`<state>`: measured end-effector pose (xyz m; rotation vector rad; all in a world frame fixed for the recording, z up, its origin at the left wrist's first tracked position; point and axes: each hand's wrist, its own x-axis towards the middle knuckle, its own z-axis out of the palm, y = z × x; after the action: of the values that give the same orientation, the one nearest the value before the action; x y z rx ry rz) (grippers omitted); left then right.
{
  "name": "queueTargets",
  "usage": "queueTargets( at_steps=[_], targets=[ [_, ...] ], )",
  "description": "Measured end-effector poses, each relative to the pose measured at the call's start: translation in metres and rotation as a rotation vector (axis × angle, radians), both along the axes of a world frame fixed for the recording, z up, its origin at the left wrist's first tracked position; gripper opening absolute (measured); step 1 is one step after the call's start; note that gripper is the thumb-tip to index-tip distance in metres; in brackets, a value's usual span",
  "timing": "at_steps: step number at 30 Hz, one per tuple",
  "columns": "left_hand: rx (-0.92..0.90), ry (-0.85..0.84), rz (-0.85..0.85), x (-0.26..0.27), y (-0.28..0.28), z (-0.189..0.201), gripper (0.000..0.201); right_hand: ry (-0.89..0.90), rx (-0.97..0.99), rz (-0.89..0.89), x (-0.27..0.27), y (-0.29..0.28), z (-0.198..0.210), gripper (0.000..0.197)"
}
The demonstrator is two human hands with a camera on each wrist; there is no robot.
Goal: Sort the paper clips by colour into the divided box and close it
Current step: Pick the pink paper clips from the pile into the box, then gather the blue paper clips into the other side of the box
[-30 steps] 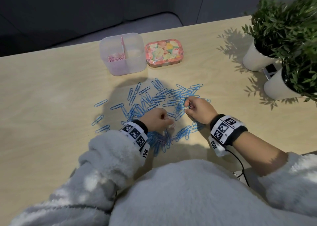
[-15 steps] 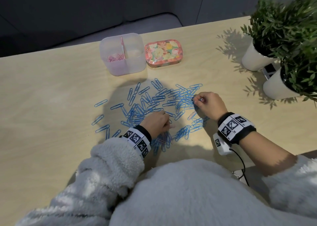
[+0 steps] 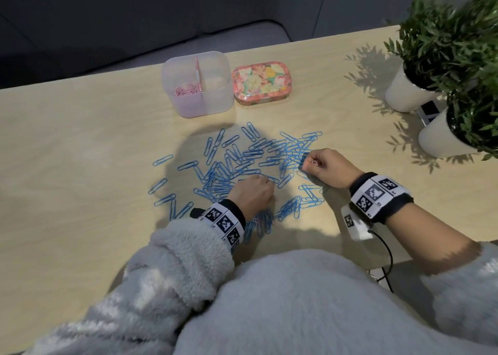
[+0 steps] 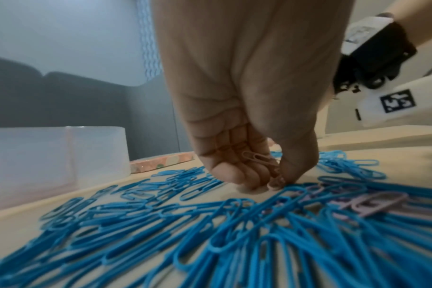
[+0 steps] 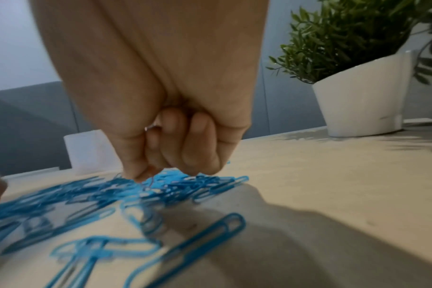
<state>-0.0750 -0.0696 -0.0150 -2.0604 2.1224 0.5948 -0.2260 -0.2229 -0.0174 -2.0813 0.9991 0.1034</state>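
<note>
Many blue paper clips (image 3: 250, 163) lie spread on the wooden table. My left hand (image 3: 253, 193) is at the near side of the pile. It holds pink paper clips (image 4: 255, 157) under curled fingers, with thumb and fingertips down on the table. More pink clips (image 4: 373, 203) lie among the blue ones close to that wrist. My right hand (image 3: 323, 166) is curled at the pile's right side. The loop of a pale pink clip (image 3: 314, 162) shows by its thumb. The clear divided box (image 3: 172, 66) stands open behind the pile, with pink clips (image 3: 186, 90) in its left compartment.
The floral lid (image 3: 262, 85) lies flat to the right of the box. Two white pots with green plants (image 3: 404, 93) (image 3: 436, 139) stand at the table's right edge. A cable (image 3: 388, 260) hangs from my right wrist over the near edge.
My right hand has moved to the right across the pile, still curled on its clip. My left hand has stayed at the near side of the pile.
</note>
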Motion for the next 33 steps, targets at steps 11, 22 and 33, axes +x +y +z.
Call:
queueTargets(
  at_steps=[11,22,33],
  targets=[
    [0.058,0.310,0.174,0.019,0.004,0.005,0.016,-0.157,0.505,-0.142,0.073,-0.015,0.054,0.025],
    [-0.228,0.519,0.682,0.109,0.039,0.035,0.015,-0.448,1.025,-0.396,0.248,-0.015,0.107,0.029],
    [-0.541,0.160,0.833,0.184,-0.032,0.064,0.020,-0.505,1.101,-0.329,0.271,-0.017,0.096,0.039]
  ],
)
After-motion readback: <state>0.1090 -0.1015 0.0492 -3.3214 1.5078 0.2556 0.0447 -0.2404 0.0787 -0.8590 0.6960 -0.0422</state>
